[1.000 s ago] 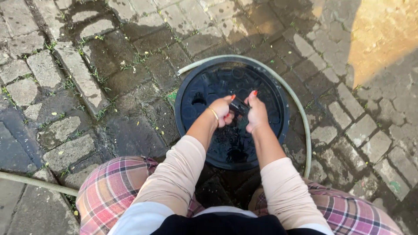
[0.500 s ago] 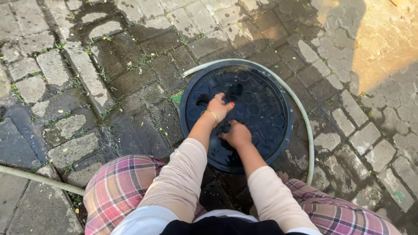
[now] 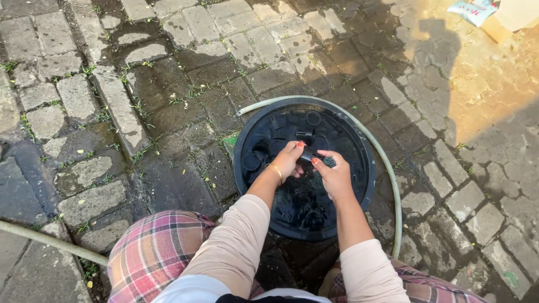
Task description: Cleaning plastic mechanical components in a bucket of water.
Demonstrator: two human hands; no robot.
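Since prev frame both hands are back together over the black round lid point(image 3: 264, 146). Left hand point(image 3: 289, 158) and right hand point(image 3: 335, 177) fingers closed on small black part point(image 3: 307, 155), held between them above lid centre, long axis roughly L-R. Hose point(image 3: 387, 168) rings the lid.

A round basin point(image 3: 252, 168) sits on the paved ground point(image 3: 168, 112), just ahead of the person's knees. A hose point(image 3: 387, 168) curves around the basin's far and right sides, close against its rim, and runs down toward the right knee. Another stretch of hose point(image 3: 50, 241) lies well apart at the lower left, beside the left knee. Both hands meet over the middle of the basin, the left hand point(image 3: 289, 159) left of the right hand point(image 3: 334, 177), with a small object point(image 3: 307, 155) between their fingertips. A piece of paper point(image 3: 474, 10) lies far off at the upper right.
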